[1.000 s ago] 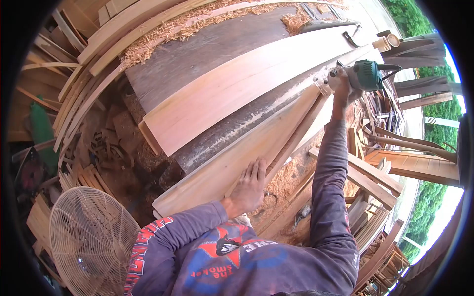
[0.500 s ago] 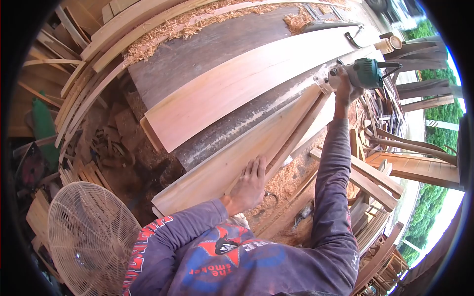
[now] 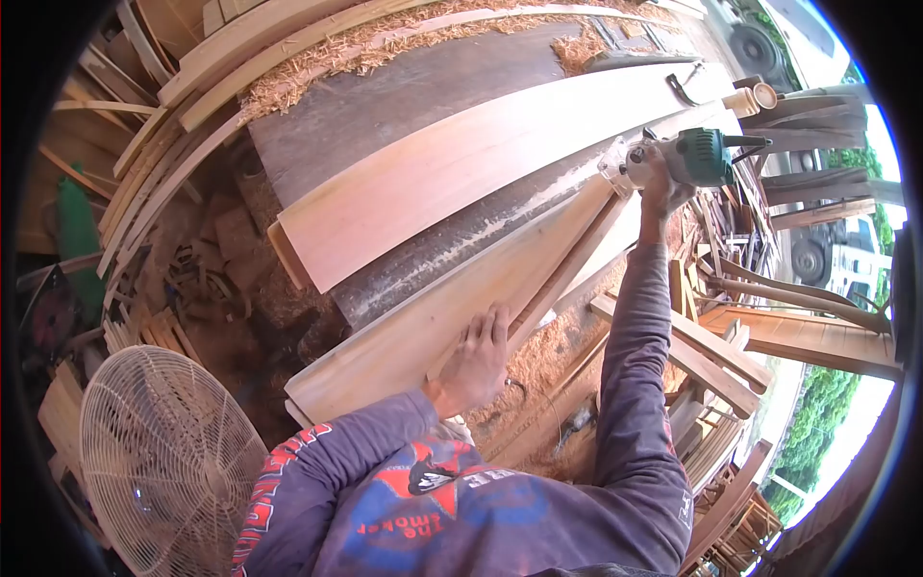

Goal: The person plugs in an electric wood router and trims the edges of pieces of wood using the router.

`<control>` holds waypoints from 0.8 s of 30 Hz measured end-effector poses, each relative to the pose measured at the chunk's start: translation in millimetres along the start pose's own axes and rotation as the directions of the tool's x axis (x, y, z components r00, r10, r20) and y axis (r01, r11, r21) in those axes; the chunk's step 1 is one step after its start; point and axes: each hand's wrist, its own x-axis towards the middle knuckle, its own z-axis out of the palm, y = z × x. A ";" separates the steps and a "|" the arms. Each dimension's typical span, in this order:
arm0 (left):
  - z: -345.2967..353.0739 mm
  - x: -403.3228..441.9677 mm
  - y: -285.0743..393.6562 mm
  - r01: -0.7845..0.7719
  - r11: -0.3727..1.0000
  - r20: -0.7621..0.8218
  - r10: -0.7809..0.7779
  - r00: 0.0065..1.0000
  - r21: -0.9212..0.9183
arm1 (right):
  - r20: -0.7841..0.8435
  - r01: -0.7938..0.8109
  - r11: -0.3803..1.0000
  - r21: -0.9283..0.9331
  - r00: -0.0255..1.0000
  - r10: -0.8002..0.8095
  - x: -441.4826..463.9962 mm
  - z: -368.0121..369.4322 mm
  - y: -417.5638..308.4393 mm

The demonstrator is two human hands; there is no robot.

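My right hand (image 3: 663, 190) grips a green and silver router (image 3: 694, 157) at the far end of a pale wooden board (image 3: 404, 337). The router's base sits by the board's far end; its bit is hidden. Flat on the near part of the board lies my left hand (image 3: 471, 363), fingers stretched out and holding nothing. A narrow wooden strip (image 3: 567, 267) runs along the board from near my left fingertips toward the router. Beyond it, a wider pale plank (image 3: 423, 178) lies on the dark workbench (image 3: 327, 135).
A black clamp (image 3: 681, 88) stands at the wide plank's far end. A round fan (image 3: 168, 462) is at lower left. Curved timber strips (image 3: 212, 87) and shavings line the bench's far side. Stacked lumber (image 3: 716, 361) stands at right, with parked vehicles (image 3: 760, 48) outside.
The view has shifted slightly, showing more of the vehicles outside. The router stays at about the same place by the board's far end, and my left hand remains flat on the wood.
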 end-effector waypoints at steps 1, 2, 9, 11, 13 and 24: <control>0.7 0.5 -0.1 -0.002 1.000 -0.027 0.002 1.000 -0.009 | 0.009 0.004 1.000 0.013 1.000 -0.004 -2.2 -1.4 1.5; 1.4 0.6 0.2 -0.005 1.000 -0.054 0.004 0.999 -0.019 | -0.016 -0.009 0.998 0.064 1.000 0.010 -5.9 -2.2 3.4; -4.1 0.5 2.3 0.015 0.999 -0.044 -0.017 0.999 -0.047 | 0.078 -0.015 1.000 0.026 0.997 0.013 -41.1 -9.7 -16.6; -4.0 0.8 1.8 0.069 0.995 0.019 -0.068 0.997 -0.075 | 0.093 -0.009 1.000 -0.001 0.996 0.009 -55.2 -14.1 -23.4; 2.4 1.0 0.0 0.059 0.996 -0.024 -0.060 0.998 -0.065 | 0.100 -0.008 0.998 -0.060 0.995 0.014 -73.3 -15.2 -36.1; -6.2 -6.0 12.3 0.215 0.975 0.022 -0.217 0.976 0.049 | 0.136 0.097 0.994 0.040 0.985 -0.101 -139.7 -17.8 -69.1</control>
